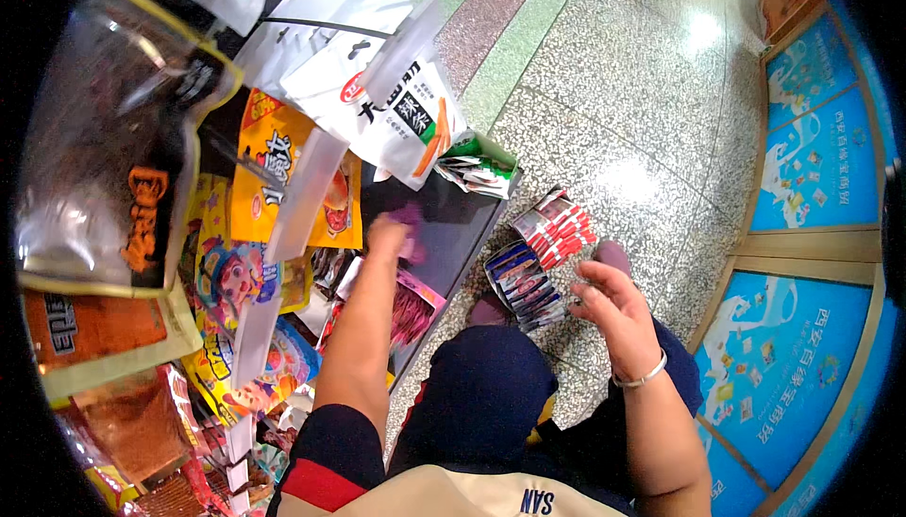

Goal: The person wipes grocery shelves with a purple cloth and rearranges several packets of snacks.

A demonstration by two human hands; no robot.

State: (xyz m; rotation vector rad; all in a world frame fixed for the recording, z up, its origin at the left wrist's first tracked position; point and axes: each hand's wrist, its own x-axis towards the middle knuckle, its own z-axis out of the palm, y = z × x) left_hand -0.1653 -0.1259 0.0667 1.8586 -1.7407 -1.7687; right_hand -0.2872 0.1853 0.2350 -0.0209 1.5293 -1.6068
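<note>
On the dark shelf (453, 220), my left hand (389, 235) is shut on a purple cloth (413, 230), which is blurred. Just this side of it lies a pink box (417, 308) of thin snack packets. My right hand (614, 305), a bangle at its wrist, hangs over the floor with fingers apart and nothing in them. Near its fingertips, on the floor, sit a box of red-and-white packets (555, 227) and a box of dark blue packets (525, 283). A green box (488, 163) of packets stands at the shelf's far end.
White snack bags (403, 106) and a yellow bag (283, 163) hang from hooks with clear plastic tags, above the shelf. More bags (241, 276) fill the left side. Blue printed cabinet panels (814, 128) line the right. Speckled floor (637, 128) runs between; my shoes flank the floor boxes.
</note>
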